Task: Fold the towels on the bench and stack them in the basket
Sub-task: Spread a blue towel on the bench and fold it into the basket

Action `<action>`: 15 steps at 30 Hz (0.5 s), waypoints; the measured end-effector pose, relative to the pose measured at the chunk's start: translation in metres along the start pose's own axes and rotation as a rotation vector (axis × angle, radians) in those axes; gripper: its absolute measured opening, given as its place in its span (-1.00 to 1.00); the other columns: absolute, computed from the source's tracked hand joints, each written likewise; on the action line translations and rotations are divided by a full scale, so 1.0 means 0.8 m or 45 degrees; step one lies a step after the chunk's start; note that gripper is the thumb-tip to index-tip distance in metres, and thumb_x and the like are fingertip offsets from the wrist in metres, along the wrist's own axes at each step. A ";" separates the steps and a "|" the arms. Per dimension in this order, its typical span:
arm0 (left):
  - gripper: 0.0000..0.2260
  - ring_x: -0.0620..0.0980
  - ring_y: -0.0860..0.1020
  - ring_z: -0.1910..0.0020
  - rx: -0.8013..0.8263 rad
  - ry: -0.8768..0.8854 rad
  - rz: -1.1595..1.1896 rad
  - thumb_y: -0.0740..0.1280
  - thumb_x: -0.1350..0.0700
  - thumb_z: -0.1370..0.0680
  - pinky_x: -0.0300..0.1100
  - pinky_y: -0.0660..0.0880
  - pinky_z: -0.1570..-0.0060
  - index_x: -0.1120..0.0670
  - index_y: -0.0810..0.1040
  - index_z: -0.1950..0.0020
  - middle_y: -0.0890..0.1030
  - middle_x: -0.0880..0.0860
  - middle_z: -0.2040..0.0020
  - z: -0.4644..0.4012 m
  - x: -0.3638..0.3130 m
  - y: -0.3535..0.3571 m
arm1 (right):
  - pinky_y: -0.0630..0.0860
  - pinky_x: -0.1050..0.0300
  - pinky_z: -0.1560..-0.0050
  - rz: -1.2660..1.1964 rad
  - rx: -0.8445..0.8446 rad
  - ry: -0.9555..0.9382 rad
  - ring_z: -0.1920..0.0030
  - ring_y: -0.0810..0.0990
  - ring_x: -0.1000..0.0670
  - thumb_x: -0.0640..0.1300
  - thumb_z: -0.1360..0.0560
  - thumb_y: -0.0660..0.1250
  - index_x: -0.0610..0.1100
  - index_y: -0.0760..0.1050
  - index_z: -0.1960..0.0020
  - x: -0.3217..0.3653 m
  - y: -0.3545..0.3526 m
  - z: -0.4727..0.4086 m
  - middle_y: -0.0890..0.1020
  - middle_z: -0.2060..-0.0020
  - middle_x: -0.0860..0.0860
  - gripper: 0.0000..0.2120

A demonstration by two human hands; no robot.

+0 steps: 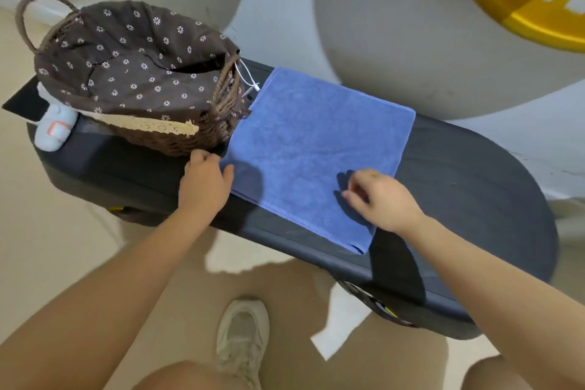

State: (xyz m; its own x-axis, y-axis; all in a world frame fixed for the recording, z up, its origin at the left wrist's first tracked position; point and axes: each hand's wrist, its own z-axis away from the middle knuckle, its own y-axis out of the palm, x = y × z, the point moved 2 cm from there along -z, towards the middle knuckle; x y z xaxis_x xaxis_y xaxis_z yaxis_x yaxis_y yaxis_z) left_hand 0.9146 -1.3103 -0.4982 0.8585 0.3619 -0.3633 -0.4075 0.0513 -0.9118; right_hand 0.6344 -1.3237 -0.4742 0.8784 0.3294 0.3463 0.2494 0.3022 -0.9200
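Blue towel (316, 149) lies flat mid-worktop (474, 174), just right of the basket (133, 73), left hand (205, 180) pinching its near-left corner and right hand (380, 199) loosely curled on the near-right, so the left's closer to the basket.

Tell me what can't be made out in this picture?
- Head view: the basket floor, hidden by its flowered liner.
- Left hand fingertips at the blue towel corner, curled out of sight.
- Bench underside and legs, hidden by its top.
- Yellow object, cut by the frame edge.
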 end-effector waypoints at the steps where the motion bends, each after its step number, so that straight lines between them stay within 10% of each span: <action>1: -0.72 0.23 0.42 -0.15 0.009 -0.001 -0.025 0.18 0.07 -0.59 0.04 0.41 -0.05 0.27 0.47 -0.12 0.34 0.23 -0.26 0.000 -0.001 -0.002 | 0.42 0.06 0.18 0.077 0.131 -0.104 0.19 0.47 -0.06 0.07 -0.52 0.23 -0.18 0.47 0.08 0.009 0.000 0.007 0.47 0.21 0.03 -0.71; 6: -0.71 0.28 0.42 -0.13 0.131 -0.139 -0.141 0.19 0.06 -0.58 0.04 0.39 0.00 0.25 0.41 -0.18 0.33 0.26 -0.24 -0.001 -0.014 -0.007 | 0.25 0.15 0.37 0.298 0.426 -0.367 0.15 0.43 -0.02 0.21 -0.44 0.29 -0.11 0.37 0.13 0.029 0.008 0.034 0.40 0.13 0.06 -0.63; 15: -0.62 0.28 0.39 -0.13 0.203 -0.300 0.147 0.08 -0.07 -0.60 0.02 0.35 -0.07 0.18 0.41 -0.23 0.29 0.28 -0.29 0.004 -0.016 -0.006 | 0.29 0.11 0.08 0.312 0.309 -0.294 -0.12 0.47 -0.16 -0.19 -0.49 0.19 -0.11 0.40 -0.19 0.016 0.020 0.058 0.44 -0.21 -0.10 -0.73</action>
State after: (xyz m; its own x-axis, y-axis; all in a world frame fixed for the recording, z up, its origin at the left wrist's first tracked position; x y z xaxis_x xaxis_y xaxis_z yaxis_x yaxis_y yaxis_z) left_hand 0.9048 -1.3122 -0.4885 0.7153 0.5788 -0.3916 -0.5582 0.1361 -0.8185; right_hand 0.6306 -1.2728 -0.4757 0.7781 0.6017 0.1802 -0.0833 0.3832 -0.9199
